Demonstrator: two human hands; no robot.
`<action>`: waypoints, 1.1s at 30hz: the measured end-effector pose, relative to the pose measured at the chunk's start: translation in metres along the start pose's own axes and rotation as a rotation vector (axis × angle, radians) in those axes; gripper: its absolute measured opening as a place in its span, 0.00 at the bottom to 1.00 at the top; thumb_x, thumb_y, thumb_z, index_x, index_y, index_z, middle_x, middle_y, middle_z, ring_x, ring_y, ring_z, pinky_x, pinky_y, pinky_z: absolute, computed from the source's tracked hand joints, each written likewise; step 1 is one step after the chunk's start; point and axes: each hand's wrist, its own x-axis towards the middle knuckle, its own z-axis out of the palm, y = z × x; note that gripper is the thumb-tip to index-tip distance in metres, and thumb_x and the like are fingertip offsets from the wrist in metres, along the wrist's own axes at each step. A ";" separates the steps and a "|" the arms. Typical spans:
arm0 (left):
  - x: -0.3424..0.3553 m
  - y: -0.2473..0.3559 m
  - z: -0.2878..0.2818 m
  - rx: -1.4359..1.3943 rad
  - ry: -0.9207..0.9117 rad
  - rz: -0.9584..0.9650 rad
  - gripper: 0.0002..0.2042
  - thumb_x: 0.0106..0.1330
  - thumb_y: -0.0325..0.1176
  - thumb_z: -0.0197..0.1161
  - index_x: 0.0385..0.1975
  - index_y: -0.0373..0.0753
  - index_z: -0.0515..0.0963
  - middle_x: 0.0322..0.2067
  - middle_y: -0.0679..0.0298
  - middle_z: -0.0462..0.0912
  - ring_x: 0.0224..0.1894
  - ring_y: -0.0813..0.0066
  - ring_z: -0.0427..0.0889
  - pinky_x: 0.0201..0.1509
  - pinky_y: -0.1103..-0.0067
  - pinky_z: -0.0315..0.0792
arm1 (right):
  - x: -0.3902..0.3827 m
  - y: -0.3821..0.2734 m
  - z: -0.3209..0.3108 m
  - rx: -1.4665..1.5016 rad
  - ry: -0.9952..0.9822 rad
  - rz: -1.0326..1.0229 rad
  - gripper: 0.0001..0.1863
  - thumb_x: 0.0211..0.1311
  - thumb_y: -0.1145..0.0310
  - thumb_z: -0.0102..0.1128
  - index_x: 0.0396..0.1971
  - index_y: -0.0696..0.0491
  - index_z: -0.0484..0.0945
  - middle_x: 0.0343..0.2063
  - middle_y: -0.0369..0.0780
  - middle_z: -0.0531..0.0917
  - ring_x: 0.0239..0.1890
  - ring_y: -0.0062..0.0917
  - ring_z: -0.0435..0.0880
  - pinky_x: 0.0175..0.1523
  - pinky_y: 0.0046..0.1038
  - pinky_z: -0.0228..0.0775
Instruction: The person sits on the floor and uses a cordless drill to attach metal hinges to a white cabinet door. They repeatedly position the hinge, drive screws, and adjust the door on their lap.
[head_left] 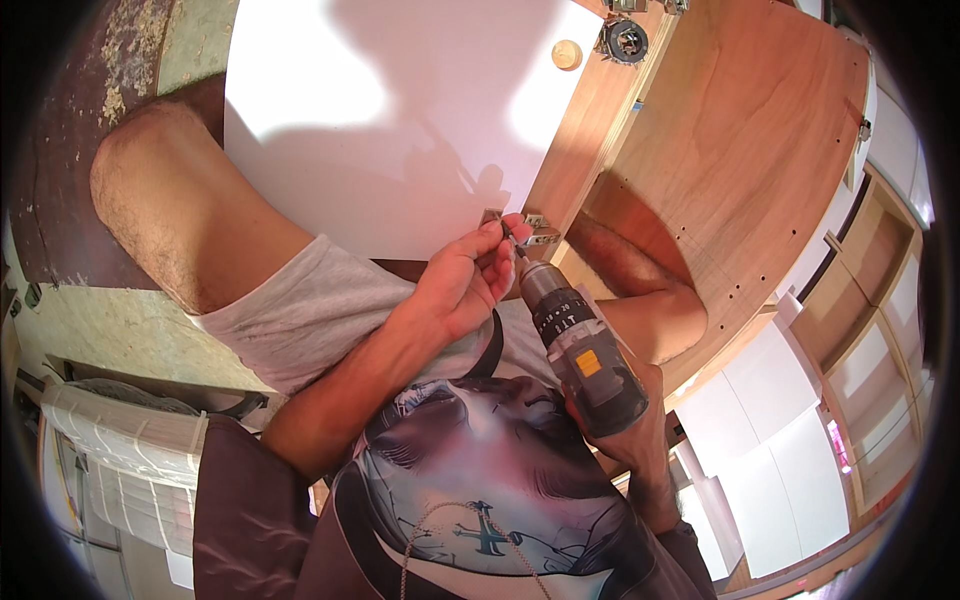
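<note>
Nearest is the dark printed shirt of the person, and then the grey shorts. In front of the shirt, the right hand is wrapped around the drill; its fingers are mostly hidden behind the tool's body. The drill is tilted, and its bit points away toward the left hand. There, thumb and forefinger are pinching at the tip of the bit; whether they hold also a small screw, I cannot tell. Just beside these fingers is a metal hinge, by the edge of the white panel. Farther along lie a round yellowish disc and a large wooden panel. At far right are light wooden cabinets.
</note>
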 end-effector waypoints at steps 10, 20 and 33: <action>0.000 0.000 0.002 0.004 -0.008 -0.008 0.11 0.87 0.36 0.56 0.57 0.38 0.82 0.40 0.72 0.87 0.31 0.93 0.81 0.32 0.91 0.79 | 0.000 0.001 0.000 -0.013 -0.010 -0.023 0.27 0.51 0.64 0.83 0.51 0.56 0.83 0.34 0.49 0.91 0.38 0.49 0.93 0.44 0.37 0.82; 0.003 0.000 -0.007 0.027 -0.057 -0.001 0.10 0.86 0.34 0.56 0.56 0.40 0.82 0.47 0.68 0.90 0.34 0.94 0.82 0.37 0.90 0.80 | 0.001 -0.003 -0.004 -0.004 -0.033 -0.033 0.29 0.51 0.64 0.84 0.52 0.56 0.82 0.34 0.49 0.91 0.38 0.51 0.92 0.43 0.38 0.82; -0.080 -0.031 0.036 1.033 -0.043 1.197 0.11 0.74 0.42 0.70 0.42 0.41 0.83 0.37 0.66 0.82 0.37 0.72 0.79 0.41 0.74 0.73 | -0.002 -0.012 -0.004 -0.029 -0.048 0.058 0.23 0.58 0.64 0.78 0.50 0.56 0.82 0.32 0.51 0.90 0.38 0.55 0.91 0.41 0.42 0.81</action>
